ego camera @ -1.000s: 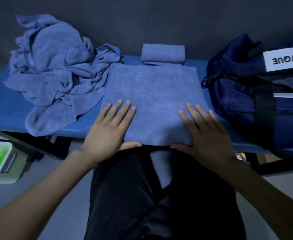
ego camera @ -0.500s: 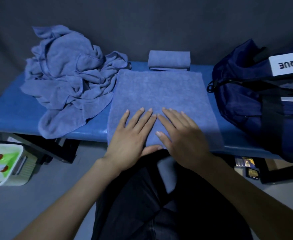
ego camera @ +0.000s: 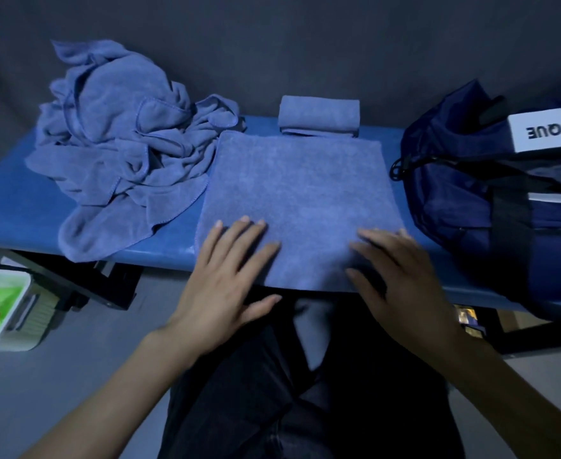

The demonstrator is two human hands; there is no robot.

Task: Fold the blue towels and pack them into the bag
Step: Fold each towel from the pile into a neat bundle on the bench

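Blue terry towel [ego camera: 300, 193] lies flat on the table [ego camera: 4, 207], both hands pressing its near edge: left hand [ego camera: 221, 286] and right hand [ego camera: 401, 279], each grip released, fingers straight. Unfolded towels [ego camera: 123, 140] lie heaped left, bag [ego camera: 491, 200] right.

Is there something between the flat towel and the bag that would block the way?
Nothing visible does. The flat towel lies under both hands, left hand and right hand, and only bare table separates it from the bag on its right.
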